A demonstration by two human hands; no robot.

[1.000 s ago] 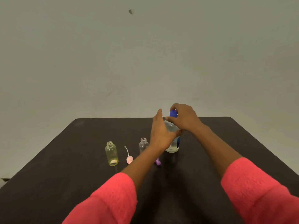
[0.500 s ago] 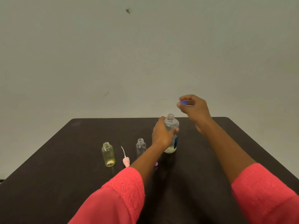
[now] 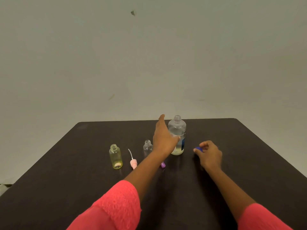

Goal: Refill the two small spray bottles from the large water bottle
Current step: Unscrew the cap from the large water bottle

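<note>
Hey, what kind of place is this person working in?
Likely a plain indoor room set up for a tabletop task: a dark table against a bare, marked wall, bearing a large water bottle, a small yellow bottle and a small clear bottle.

We see a plain, near-black brown desk (image 3: pixel 249 163) across the lower frame. Above it the wall (image 3: pixel 83 63) is a pale grey-green, with one small dark blotch (image 3: pixel 132 13) at top centre and a few faint smudges. Left of centre, the yellow bottle (image 3: pixel 116 156) is see-through with a lemon tint. The pink sprayer (image 3: pixel 133 164) beside it has a white tube (image 3: pixel 130 153). The clear bottle (image 3: pixel 147 147) is colourless, and the purple sprayer (image 3: pixel 163 164) is lilac. We see the large bottle (image 3: pixel 177 128) as colourless, with a blue label (image 3: pixel 183 143) on its right side. The cap (image 3: pixel 198 148), right of centre, is deep blue. At the bottom edge the sleeves (image 3: pixel 116 205) are coral pink with a fine bumpy weave.
</note>
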